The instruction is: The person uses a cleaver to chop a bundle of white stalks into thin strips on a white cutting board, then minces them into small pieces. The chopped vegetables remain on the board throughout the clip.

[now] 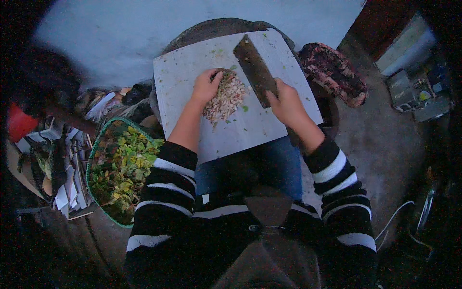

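A pale cutting board (180,83) lies before me, scattered with green scraps. On it is a heap of finely chopped plant pieces (227,97). My left hand (209,85) rests at the heap's upper left, fingers curled over its top edge; whether it grips any pieces cannot be told. My right hand (288,101) is closed around the near end of a large cleaver (254,68), whose wide dark blade points away from me, to the right of the heap. The handle is mostly hidden under the hand, with a dark part showing below near the wrist.
A green-rimmed basket (94,144) of leafy greens (133,162) stands at my left. Beyond it are piled papers and scraps (72,173) and a red object (21,123). A patterned cloth item (332,72) sits right of the board. A pale wall (126,32) rises behind.
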The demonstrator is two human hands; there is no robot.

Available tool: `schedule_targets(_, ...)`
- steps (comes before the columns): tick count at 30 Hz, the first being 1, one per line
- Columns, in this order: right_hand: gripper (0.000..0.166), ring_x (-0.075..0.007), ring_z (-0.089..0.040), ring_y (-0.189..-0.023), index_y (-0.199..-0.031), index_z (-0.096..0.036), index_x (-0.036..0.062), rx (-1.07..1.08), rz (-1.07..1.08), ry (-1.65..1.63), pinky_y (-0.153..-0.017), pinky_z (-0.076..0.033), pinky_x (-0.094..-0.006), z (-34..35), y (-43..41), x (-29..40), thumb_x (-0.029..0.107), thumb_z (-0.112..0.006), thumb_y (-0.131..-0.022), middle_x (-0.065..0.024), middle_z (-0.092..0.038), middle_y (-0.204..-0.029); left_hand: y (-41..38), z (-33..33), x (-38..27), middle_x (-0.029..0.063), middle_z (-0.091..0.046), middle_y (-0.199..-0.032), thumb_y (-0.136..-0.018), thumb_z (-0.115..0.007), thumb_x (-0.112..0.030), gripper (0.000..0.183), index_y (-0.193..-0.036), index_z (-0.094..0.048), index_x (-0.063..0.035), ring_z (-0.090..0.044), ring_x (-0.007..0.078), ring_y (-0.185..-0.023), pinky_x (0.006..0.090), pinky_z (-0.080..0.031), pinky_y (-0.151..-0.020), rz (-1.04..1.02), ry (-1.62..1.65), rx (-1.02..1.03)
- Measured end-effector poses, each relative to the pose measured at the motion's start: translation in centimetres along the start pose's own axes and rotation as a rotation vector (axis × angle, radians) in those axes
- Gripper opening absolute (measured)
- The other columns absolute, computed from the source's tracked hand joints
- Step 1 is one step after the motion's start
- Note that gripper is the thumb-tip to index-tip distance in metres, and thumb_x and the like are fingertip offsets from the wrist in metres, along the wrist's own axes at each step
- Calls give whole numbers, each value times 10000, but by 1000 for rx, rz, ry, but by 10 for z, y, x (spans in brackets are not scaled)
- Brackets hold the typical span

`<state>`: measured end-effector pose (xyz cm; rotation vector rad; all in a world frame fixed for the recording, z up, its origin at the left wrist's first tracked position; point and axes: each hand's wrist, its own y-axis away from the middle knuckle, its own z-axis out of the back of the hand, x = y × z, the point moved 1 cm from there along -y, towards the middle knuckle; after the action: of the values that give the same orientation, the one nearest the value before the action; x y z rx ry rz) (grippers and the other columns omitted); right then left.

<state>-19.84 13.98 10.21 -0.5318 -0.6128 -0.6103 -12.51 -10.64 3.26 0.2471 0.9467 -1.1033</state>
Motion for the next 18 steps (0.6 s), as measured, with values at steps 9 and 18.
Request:
schedule_targets(9, 186, -415, -572, -765, -940, -500, -22, 313, 96, 244, -678, -454, -478, -26, -44, 25, 61, -499, -773, -241, -585, -770, 2, -2, -11, 163, -585, -870, -728, -638, -148, 191, -883, -625, -36, -559, 337, -825, 397, -451, -727, -66, -152, -308)
schedule_targets(18, 196, -439, -545, -768, -925, -460, -32, 475, 193, 263, -677, -434, -484, -27, -65, 17, 85, -530, -785, -269, -562, -746, 9, -8, -12, 177, -606, -829, -721, -625, -112, 123, -810, -640, -28, -557, 353, -822, 414, -452, -721, -81, -244, -218)
